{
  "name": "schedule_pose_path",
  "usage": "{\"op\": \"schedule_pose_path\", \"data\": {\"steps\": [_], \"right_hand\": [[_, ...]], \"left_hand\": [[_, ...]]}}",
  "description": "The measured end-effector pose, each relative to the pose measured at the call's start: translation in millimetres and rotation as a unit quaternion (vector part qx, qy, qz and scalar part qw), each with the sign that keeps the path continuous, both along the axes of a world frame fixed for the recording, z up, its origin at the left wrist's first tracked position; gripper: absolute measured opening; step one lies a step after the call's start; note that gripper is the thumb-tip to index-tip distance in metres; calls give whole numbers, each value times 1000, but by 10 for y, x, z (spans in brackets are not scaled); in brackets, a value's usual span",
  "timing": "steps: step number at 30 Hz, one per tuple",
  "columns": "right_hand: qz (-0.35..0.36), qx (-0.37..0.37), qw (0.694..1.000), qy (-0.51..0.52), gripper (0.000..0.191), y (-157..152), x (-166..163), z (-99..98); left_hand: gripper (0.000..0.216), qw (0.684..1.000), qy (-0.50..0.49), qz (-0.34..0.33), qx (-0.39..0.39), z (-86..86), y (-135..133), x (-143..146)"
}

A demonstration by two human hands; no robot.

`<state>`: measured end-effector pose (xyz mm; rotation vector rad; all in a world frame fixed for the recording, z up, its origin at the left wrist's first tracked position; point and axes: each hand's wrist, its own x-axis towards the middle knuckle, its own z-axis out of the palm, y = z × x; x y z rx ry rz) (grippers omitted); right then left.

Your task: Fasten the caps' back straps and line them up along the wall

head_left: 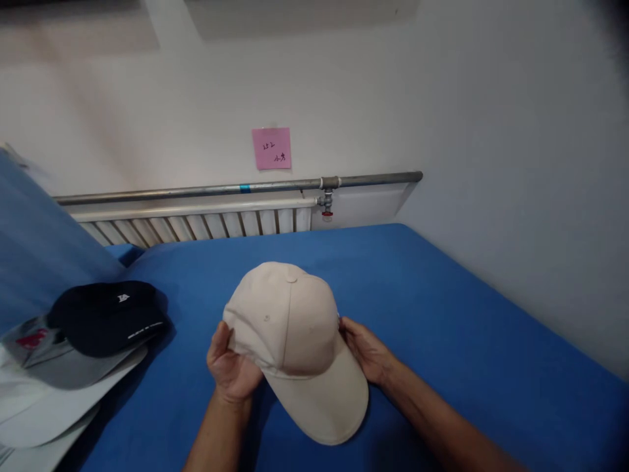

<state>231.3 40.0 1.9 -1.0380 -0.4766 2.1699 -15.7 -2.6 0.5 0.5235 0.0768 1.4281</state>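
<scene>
A beige baseball cap (307,328) is held between my two hands over the blue-covered surface, its brim pointing toward me and slightly right. My left hand (234,367) grips the cap's left edge, thumb outside and the other fingers hidden under it. On the opposite side, my right hand (366,347) holds the cap near where the brim meets the crown; most of its fingertips are behind the cap. To the left lies a pile of caps, with a dark navy cap (108,318) on top, a grey cap (73,370) below it and white caps (44,410) underneath.
The blue cover (466,367) spreads beneath everything and meets the wall at right. A radiator (196,223), a metal pipe (196,193) and a red-handled valve (327,213) run along the back. A pink note (272,149) is on the wall; blue fabric (44,229) hangs at left.
</scene>
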Motion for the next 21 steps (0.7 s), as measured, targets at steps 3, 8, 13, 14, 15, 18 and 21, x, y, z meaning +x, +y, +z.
{"op": "schedule_pose_path", "data": {"steps": [3,8,13,14,15,18,21], "right_hand": [[7,10,1000,-1,12,10,5,-55],[16,7,1000,18,14,2,-6,-100],[-20,-15,999,21,8,11,9,33],[-25,-16,999,19,9,23,24,60],[-29,-15,999,19,9,38,41,82],[-40,-4,999,24,9,91,101,99],[-64,-7,997,45,9,139,150,70]], "left_hand": [[45,1000,7,-1,1,-55,14,-40],[49,1000,5,-8,22,-139,7,-71],[50,1000,20,-6,6,-19,9,-23],[49,1000,19,-11,-4,35,17,10],[46,1000,13,-15,-14,90,29,47],[38,999,-16,-24,-31,224,73,165],[39,998,-34,-25,-48,266,123,243]]}}
